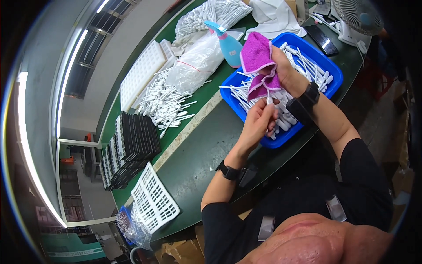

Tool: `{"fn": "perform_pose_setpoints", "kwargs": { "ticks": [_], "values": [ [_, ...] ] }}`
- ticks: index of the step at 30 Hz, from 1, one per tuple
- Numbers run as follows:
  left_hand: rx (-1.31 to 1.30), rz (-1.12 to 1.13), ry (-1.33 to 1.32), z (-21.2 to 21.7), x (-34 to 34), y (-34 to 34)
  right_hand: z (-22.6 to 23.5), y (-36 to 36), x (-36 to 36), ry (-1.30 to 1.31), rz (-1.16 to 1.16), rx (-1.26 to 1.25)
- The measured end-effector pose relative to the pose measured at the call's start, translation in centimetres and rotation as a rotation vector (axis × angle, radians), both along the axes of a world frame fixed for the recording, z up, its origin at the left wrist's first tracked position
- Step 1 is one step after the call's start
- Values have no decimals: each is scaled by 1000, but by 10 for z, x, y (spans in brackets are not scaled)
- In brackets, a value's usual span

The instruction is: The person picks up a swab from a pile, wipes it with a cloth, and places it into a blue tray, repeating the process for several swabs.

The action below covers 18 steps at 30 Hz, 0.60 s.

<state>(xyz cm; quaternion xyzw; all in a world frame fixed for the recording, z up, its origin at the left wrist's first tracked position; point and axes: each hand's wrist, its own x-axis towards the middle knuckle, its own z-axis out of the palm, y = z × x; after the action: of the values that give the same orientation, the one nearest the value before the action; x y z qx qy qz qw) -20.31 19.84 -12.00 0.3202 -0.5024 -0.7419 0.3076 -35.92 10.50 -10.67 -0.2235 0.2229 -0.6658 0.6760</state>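
Note:
My left hand (259, 121) pinches a small white plastic dropper-like piece (269, 101) by its lower end, over the near side of a blue tray (327, 59). My right hand (283, 68) grips a magenta cloth (258, 59) and presses it around the top of that white piece. The blue tray is filled with several more white pieces (307, 66). Both wrists wear black watches.
On the green table (206, 149): a loose heap of white pieces (169, 103), clear bags of them (198, 61), a blue spray bottle (228, 44), white grid trays (154, 200), stacked black trays (132, 145), a phone (321, 39), a white fan (357, 17).

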Motion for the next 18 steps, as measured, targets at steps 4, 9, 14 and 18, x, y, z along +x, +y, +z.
{"fn": "perform_pose_setpoints", "kwargs": {
  "ticks": [4, 9, 14, 18],
  "values": [
    [-105, 48, 44, 3, -5, 2, -25, -13, -19, -67, 174, -276],
    [-340, 462, 14, -11, 10, -22, 0, 25, 48, 189, 171, -104],
    [-546, 368, -484, -7, 36, -29, 2, 29, 38, 299, 281, -110],
    [-717, 692, -157, 32, 44, -29, 7, 33, 29, 658, 354, -295]
  ]
}}
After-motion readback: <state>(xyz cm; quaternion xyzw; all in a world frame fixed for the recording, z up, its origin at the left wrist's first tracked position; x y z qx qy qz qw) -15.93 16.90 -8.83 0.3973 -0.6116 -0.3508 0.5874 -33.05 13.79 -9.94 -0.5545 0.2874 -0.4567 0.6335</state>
